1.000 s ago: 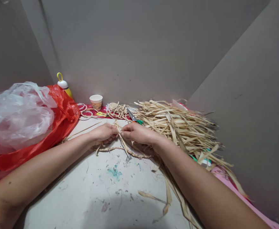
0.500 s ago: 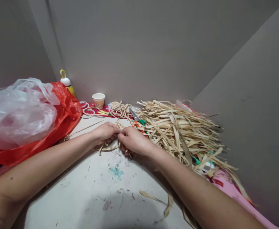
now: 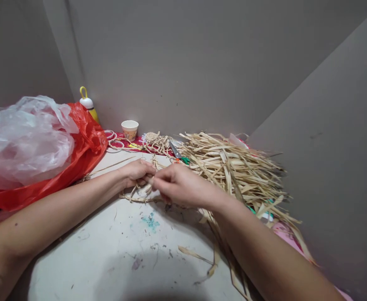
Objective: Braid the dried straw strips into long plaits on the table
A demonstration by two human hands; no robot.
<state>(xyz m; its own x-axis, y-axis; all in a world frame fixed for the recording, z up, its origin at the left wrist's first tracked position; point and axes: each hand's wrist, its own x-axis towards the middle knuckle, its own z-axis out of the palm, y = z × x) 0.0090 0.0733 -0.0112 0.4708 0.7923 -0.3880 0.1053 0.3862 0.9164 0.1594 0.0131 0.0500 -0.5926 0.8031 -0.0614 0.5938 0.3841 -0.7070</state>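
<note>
The white, paint-flecked worktop (image 3: 108, 259) fills the foreground between grey walls. On its left edge lies a crumpled clear plastic bag (image 3: 23, 138) resting on a red plastic bag (image 3: 87, 148); what either one holds cannot be made out. Along the right side spreads a loose pile of dried straw strips (image 3: 236, 167), pale tan, flat and splintered, with a few strands trailing toward the near edge. The left hand (image 3: 137, 172) and the right hand (image 3: 178, 186) meet fingertip to fingertip near the middle of the worktop, both pinching a plaited straw cord (image 3: 137, 195). The cord is thin, tan and knobbly, and it loops onto the worktop just below the hands, with loose strip ends sticking out. Behind them sits a coil of similar cord (image 3: 153, 142) on a red cloth (image 3: 128, 144). A yellow bottle (image 3: 88, 104) with a loop cap stands in the corner. A small paper cup (image 3: 129, 129) stands upright, its inside hidden. Green-handled scissors (image 3: 177, 153) lie against the pile.
</note>
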